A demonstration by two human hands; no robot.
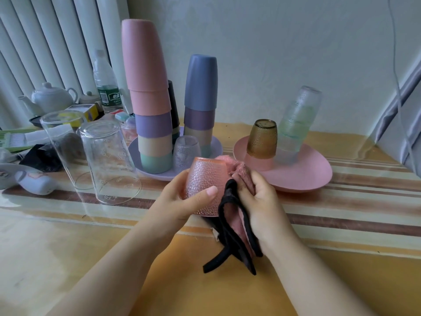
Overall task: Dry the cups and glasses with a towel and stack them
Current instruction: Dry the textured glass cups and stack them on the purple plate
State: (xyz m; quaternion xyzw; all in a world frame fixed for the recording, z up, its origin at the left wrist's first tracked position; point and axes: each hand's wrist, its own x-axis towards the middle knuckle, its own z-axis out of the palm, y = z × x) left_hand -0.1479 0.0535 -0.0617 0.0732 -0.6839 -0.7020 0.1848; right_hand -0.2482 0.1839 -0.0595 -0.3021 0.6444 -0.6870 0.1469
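Dimpled pink glass (204,184), fuzzy black-edged towel (237,215)

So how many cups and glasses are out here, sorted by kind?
Plain clear glasses: 2
Textured glasses, counting the pink one in hand: at least 5; the pale stack may hide more
Cups in the tall stack: 5
Cups in the shorter stack: 4
Black cup: 1
Total: at least 17
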